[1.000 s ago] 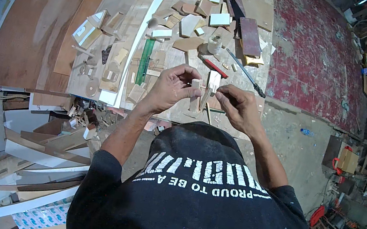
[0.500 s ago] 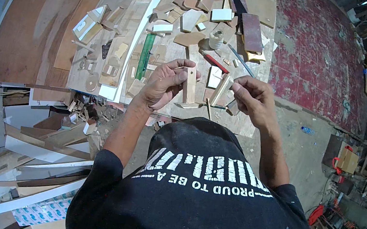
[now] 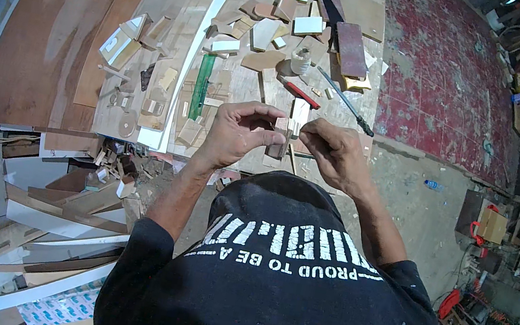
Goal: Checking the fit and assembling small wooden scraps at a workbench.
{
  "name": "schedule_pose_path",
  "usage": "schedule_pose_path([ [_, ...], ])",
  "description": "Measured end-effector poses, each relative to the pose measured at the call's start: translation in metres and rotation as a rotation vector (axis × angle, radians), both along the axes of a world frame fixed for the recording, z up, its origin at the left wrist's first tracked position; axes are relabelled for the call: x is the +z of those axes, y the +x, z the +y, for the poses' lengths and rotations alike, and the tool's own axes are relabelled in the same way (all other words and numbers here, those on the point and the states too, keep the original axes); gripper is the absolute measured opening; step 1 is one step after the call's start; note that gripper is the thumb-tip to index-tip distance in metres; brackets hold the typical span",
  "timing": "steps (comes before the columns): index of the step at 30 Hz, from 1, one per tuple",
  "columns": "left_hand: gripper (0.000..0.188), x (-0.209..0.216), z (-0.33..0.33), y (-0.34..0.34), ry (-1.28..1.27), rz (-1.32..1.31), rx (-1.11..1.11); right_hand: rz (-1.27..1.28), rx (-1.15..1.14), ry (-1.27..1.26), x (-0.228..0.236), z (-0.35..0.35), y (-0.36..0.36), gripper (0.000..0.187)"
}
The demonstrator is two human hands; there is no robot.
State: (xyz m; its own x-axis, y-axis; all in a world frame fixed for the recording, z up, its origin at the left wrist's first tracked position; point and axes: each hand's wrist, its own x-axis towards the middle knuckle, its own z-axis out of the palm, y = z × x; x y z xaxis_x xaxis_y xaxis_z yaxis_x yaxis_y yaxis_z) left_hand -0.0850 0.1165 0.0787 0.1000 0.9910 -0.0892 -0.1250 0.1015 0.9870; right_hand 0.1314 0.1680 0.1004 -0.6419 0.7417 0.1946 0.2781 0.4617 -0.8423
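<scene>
My left hand (image 3: pixel 235 132) grips a small wooden block (image 3: pixel 277 141) between thumb and fingers, upright above the near edge of the workbench. Close beside the block's right side, my right hand (image 3: pixel 339 154) is closed in a pinch. What its fingertips hold is hidden by the fingers. A white-topped wooden block (image 3: pixel 300 110) lies just beyond the hands. A red marker-like tool (image 3: pixel 301 94) and a long thin blue-grey tool (image 3: pixel 344 97) lie farther off, near a small pale jar (image 3: pixel 301 61).
Many wood offcuts cover the workbench (image 3: pixel 244 93), with a green strip (image 3: pixel 201 86) and a dark red board (image 3: pixel 353 50) among them. Large brown panels (image 3: pixel 55 22) lie at left. Scrap wood (image 3: pixel 72 199) is piled below, and red worn flooring (image 3: pixel 442 76) lies at right.
My hands have come together from apart. The wooden pieces they held upright are now brought close, and the one in my right hand is out of sight.
</scene>
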Motion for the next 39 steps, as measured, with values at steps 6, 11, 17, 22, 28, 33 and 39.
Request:
schedule_pose_path([
  [6,0.033,-0.004,-0.002,0.006,0.213,0.051,0.023,0.062,0.029,-0.324,-0.012,0.001,0.007,0.014],
  [11,0.032,0.013,-0.005,0.012,0.05,-0.055,0.058,0.181,0.008,-0.399,-0.004,-0.003,0.003,0.015],
  [17,0.034,-0.005,-0.003,0.013,0.07,-0.17,0.004,0.294,-0.05,-0.446,-0.001,-0.003,0.001,0.014],
  [22,0.036,-0.007,-0.002,0.021,0.016,-0.18,-0.044,0.182,-0.114,0.007,-0.006,-0.004,-0.009,0.01],
  [28,0.041,-0.026,-0.004,0.028,-0.028,-0.403,0.024,0.101,-0.165,0.086,-0.008,-0.005,-0.01,0.01],
  [33,0.042,-0.031,-0.003,0.033,0.17,-0.101,0.098,0.085,-0.176,-0.066,0.003,-0.003,-0.006,0.013],
  [39,0.042,-0.036,0.0,0.025,0.174,-0.105,0.11,0.057,-0.037,-0.058,0.004,0.006,0.0,0.02],
])
